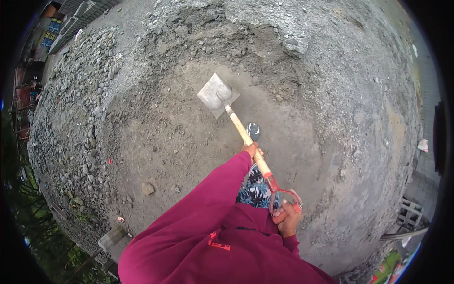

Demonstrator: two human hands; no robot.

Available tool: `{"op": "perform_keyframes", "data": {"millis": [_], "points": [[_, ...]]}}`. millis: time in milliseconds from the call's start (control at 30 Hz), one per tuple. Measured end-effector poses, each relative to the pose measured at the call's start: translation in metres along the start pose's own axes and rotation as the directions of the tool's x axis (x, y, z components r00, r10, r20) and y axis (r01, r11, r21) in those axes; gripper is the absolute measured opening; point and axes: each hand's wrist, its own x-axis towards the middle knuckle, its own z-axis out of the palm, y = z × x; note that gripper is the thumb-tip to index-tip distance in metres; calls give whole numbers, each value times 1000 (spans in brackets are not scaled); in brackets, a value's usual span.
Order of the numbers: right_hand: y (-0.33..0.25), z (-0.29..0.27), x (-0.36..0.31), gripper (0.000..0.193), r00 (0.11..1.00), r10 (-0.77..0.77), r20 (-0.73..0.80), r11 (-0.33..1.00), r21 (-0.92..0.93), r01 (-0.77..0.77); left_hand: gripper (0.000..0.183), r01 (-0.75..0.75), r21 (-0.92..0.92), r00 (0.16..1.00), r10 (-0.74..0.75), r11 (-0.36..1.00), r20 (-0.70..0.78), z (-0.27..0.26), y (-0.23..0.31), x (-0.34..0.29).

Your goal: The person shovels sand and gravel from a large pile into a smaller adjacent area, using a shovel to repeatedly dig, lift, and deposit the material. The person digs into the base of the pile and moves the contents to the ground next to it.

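A shovel (pixel 238 124) with a square grey metal blade, a pale wooden shaft and a worn red D-shaped grip slants across the middle of the view. My left hand (pixel 253 151) is wrapped round the shaft about halfway along. My right hand (pixel 287 217) is closed on the crossbar of the red grip, close to my body. The bare blade (pixel 216 93) lies at the far end, over or on the packed grey dirt; whether it touches cannot be told. One of my shoes (pixel 253 131) shows just beside the shaft.
A bank of loose gravel and sand (pixel 265 45) rises beyond the blade. Rounded stones (pixel 90 71) spread at the left, and a single larger stone (pixel 148 188) lies nearer. Stacked grey blocks (pixel 78 23) stand far left; a hollow vent block (pixel 409 213) sits at the right edge.
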Motion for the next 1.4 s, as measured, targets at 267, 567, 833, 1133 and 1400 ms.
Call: {"op": "perform_keyframes", "data": {"millis": [267,567,833,1133,1400], "points": [[-26,129,153,50,980,145,-134,898,433,-73,25,-99,340,968,169,935,-184,81,111,105],[-37,214,250,47,982,154,-107,921,377,-103,19,-138,196,985,156,971,-80,120,188,80],[-80,252,275,56,996,77,-51,876,481,-43,16,-79,205,978,116,976,-175,160,220,85],[-38,386,468,45,999,28,45,917,395,-43,21,-271,223,956,289,936,-47,158,429,248],[108,261,555,13,874,56,-483,997,-26,-79,76,214,713,971,-222,668,-83,116,467,327]]}}
